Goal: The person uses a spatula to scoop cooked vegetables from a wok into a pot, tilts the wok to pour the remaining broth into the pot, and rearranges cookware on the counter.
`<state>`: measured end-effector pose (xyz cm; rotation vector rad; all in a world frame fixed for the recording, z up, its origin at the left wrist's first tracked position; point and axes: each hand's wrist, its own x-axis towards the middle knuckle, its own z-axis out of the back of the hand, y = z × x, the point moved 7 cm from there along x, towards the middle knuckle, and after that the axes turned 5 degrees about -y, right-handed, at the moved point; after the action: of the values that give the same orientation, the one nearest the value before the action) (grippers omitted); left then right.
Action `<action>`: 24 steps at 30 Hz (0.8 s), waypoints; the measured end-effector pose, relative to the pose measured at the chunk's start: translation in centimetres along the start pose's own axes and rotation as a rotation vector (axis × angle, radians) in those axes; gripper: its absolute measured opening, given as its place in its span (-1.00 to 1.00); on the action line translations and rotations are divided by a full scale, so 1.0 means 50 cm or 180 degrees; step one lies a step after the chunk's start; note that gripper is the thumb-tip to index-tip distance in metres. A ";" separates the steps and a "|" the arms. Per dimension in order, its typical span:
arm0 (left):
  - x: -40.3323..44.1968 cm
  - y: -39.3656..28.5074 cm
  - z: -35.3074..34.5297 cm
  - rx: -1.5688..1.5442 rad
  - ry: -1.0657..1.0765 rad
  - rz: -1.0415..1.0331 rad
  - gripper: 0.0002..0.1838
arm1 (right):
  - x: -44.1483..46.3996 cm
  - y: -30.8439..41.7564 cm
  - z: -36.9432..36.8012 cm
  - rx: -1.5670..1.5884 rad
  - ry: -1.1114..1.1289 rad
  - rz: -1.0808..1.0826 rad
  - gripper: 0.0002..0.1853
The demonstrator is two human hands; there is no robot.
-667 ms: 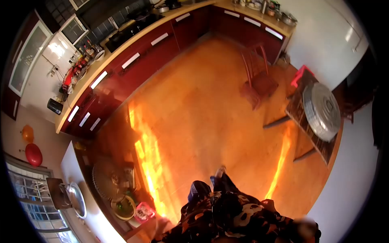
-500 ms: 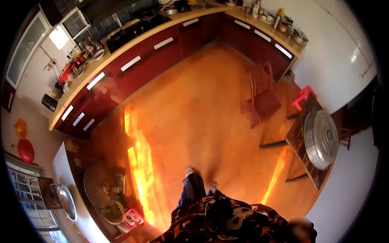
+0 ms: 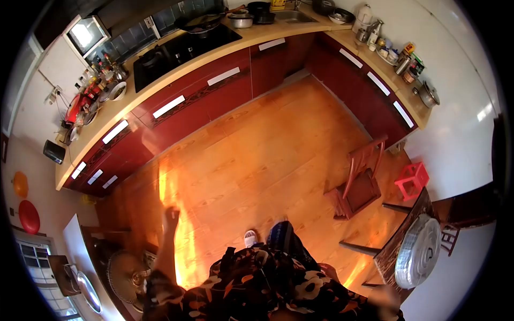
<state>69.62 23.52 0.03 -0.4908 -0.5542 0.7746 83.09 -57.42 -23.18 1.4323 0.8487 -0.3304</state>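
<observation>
My left hand (image 3: 171,214) is stretched forward at the lower left, above the sunlit floor (image 3: 241,176). It touches nothing that I can see, and its fingers are too blurred to make out. Close to my patterned shirt (image 3: 267,283), my right hand (image 3: 327,270) shows only in part, its fingers hidden. A striped slipper (image 3: 250,238) is on one foot; the other leg, in dark blue trousers (image 3: 284,238), is stepping forward.
Red cabinets (image 3: 198,101) carry a counter with a black hob (image 3: 184,53), pans and a sink (image 3: 294,17). To the right stand a red chair (image 3: 361,192), a pink stool (image 3: 412,181) and a wooden table with a round covered tray (image 3: 420,251). A fan (image 3: 126,275) stands lower left.
The view has moved forward, bringing counter, chair and stool nearer. My left arm has swung out into view at the lower left. The feet have changed position in a step.
</observation>
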 end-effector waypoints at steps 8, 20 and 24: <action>0.721 -0.302 -0.195 -0.0476 -0.0727 -0.0245 -0.80 | 0.304 0.459 -0.024 -0.1282 -0.0461 -0.0332 -0.65; 1.327 -0.316 -0.450 -0.0094 -0.0849 0.0741 -0.44 | 0.713 0.987 -0.131 -0.1824 -0.0511 -0.0019 -0.67; 1.547 -0.224 -0.502 0.0592 -0.0669 0.0584 -0.28 | 0.830 1.065 -0.287 -0.1842 -0.0333 -0.0087 -0.68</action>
<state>136.56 70.04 9.63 -0.2920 -0.6303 1.0507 142.24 -23.88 -11.50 0.8591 0.7958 -0.1576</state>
